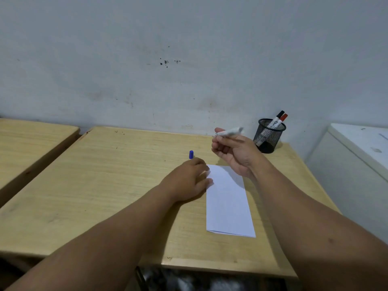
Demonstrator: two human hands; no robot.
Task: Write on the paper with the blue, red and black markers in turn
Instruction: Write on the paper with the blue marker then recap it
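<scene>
The person's right hand (233, 152) is raised off the desk (105, 185), palm turned up, with a white-barrelled marker (228, 132) pinched between thumb and fingertips; the barrel lies almost level and is blurred, so I cannot make out its tip, but the blue cap (191, 154) standing by itself on the wood suggests this is the blue marker, uncapped and being turned into a writing grip. That cap sits just beyond the knuckles of the left hand (189, 181), near enough to be picked up again without a reach. The left hand lies palm down and relaxed, gripping nothing, its fingertips resting on the upper left corner of the paper (228, 204), which looks like a way of pinning the sheet so it will not slide under the pen. The paper itself lies below and a little toward the body from the raised right hand, a folded white sheet with no marks I can see, so I judge that writing has not begun. Behind the right hand, off toward the wall, a black mesh pen cup (267, 137) holds the red marker (281, 120) and the black marker (277, 117), caps up, parked there for their turns.
</scene>
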